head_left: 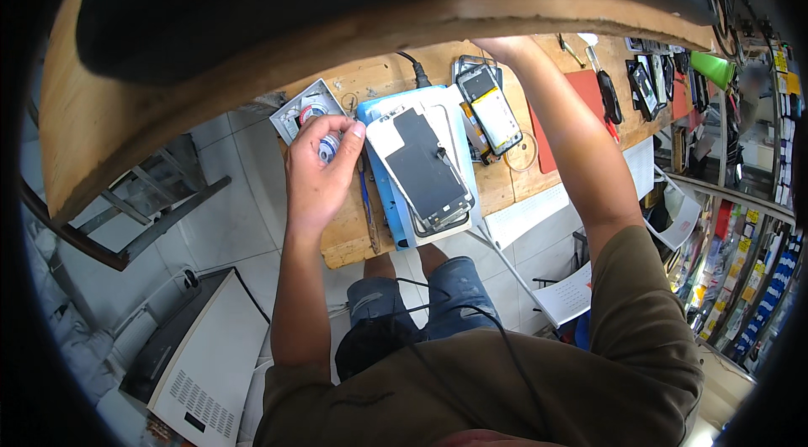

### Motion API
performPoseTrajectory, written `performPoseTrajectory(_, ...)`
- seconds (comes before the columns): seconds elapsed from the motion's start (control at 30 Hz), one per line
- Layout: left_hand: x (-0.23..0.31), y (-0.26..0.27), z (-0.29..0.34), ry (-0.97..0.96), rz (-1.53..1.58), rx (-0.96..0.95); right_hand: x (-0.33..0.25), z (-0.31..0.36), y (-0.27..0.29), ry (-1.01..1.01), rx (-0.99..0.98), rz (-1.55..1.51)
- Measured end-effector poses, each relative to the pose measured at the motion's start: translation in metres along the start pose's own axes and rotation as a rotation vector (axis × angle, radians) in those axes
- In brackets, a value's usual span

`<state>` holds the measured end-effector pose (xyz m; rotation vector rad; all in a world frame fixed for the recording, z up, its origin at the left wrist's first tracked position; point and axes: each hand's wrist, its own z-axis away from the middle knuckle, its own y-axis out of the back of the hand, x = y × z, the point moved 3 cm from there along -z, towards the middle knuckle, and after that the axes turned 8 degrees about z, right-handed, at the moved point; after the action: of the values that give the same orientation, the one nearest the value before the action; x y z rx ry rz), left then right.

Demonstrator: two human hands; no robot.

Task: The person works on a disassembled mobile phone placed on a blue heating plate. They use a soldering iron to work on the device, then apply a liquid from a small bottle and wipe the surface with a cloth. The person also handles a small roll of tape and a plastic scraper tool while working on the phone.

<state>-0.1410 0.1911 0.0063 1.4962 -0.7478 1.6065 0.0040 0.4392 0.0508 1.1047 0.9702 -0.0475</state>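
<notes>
My left hand [318,180] is at the left side of the workbench, thumb and forefinger pinched together beside the upper left corner of a phone screen [425,167]. Anything between the fingertips is too small to make out. A round blue and white spool [328,146] shows through the loop of those fingers. The phone screen lies dark side up on a white and blue pad [389,204], over what looks like a phone frame. Of my right hand [502,46] only the part near the wrist shows; its fingers are hidden behind the wooden shelf edge.
An opened phone [497,114] with a yellow-edged part lies right of the pad. Beyond are a red mat [579,110] and several dark phones [648,89]. A white box [318,95] sits left, a black plug [421,74] behind. The wooden shelf [404,13] overhangs the bench.
</notes>
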Motion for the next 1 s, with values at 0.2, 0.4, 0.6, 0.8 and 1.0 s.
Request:
performPoseTrajectory(0.2,0.002,0.009,-0.011,0.066,0.045,0.092,-0.001,0.004,0.008,-0.050,0.061,-0.067)
performPoseTrajectory(0.4,0.000,0.016,-0.022,0.071,0.075,0.128,0.013,0.004,0.014,-0.015,0.158,-0.131)
performPoseTrajectory(0.6,0.003,0.014,-0.048,0.058,0.067,0.204,0.037,-0.017,0.006,-0.010,0.213,-0.370)
performPoseTrajectory(0.8,0.014,0.004,-0.088,-0.229,-0.064,0.254,0.020,-0.023,-0.006,0.035,0.170,-0.408)
performPoseTrajectory(1.0,0.050,-0.023,-0.099,-0.329,-0.408,0.132,-0.020,-0.013,0.000,0.060,-0.105,-0.288)
